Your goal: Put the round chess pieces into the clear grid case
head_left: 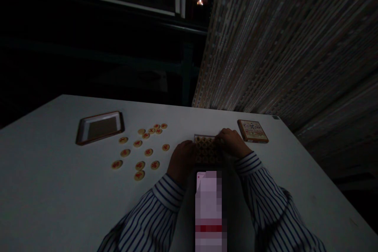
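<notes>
no brand or readable text anywhere; dim light. loose discs (140,147) carry red marks, too small to read. printed box lid (253,130) has dark figures on a pale panel w/ red-brown border, writing not legible.

counts: approx 15 loose round pale discs on the table, all left of the left hand (181,160), nearest ones just beside it, the rest spreading away toward a dark rimmed tray (99,127). 1 tray, well apart from both hands, far left. 1 small square box (207,149) packed w/ more discs in rows, sitting between the two hands. 1 box lid just beyond the right hand (233,141), to its right, not touching.

left hand: curled against the box's left edge, fingers hidden on the far side, can't tell if it's gripping or just resting. right hand: fingers bent over the box's far right corner, touching it; whether clamped on the box or on a disc inside, can't tell.

both wrists in white sleeves w/ dark stripes. a pixelated upright rectangle (208,208) sits near the body, between the forearms, below the box.

surface: plain white table (53,197), matte. room: very dark; stacked ribbed panels (289,39) rise behind the table on the right, dark frame and pale bar at rear left, one small light (200,1) far back.
</notes>
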A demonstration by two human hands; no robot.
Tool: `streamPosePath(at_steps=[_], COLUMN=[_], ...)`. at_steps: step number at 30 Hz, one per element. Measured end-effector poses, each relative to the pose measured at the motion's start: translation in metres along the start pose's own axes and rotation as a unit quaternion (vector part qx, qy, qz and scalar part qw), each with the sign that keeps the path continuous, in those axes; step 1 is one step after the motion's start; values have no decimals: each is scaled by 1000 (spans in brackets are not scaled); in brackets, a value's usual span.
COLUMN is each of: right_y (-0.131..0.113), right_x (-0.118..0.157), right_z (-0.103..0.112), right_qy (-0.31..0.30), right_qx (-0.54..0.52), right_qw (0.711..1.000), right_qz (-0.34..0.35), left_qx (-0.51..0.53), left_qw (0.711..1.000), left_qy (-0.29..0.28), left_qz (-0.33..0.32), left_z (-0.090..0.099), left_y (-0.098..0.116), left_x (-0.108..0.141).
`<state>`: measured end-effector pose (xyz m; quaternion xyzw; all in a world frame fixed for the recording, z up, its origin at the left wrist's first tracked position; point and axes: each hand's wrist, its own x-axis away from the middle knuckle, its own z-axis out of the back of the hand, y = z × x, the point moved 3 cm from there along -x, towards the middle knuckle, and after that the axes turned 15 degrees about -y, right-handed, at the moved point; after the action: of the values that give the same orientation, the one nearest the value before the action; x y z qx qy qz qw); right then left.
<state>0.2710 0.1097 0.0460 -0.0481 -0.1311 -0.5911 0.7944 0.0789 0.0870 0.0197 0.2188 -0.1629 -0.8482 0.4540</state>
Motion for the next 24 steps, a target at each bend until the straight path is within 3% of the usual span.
streamPosePath(at_steps=[11,17,24], right_y=[1,0,4], right_x=[0,1,6], right_z=[0,1,6], right_qy=[1,-7,6], right_qx=[2,9,-22], right_qw=[1000,1000,1000], right_qz=[-3,-5,-14], left_qx=[-3,-56,2], left_qw=[1000,997,1000], left_qy=[-2,-28,-4], left_qz=[14,-33,8], left_z=[-1,2,3], left_y=[-1,5,3], left_x=[0,-1,-1])
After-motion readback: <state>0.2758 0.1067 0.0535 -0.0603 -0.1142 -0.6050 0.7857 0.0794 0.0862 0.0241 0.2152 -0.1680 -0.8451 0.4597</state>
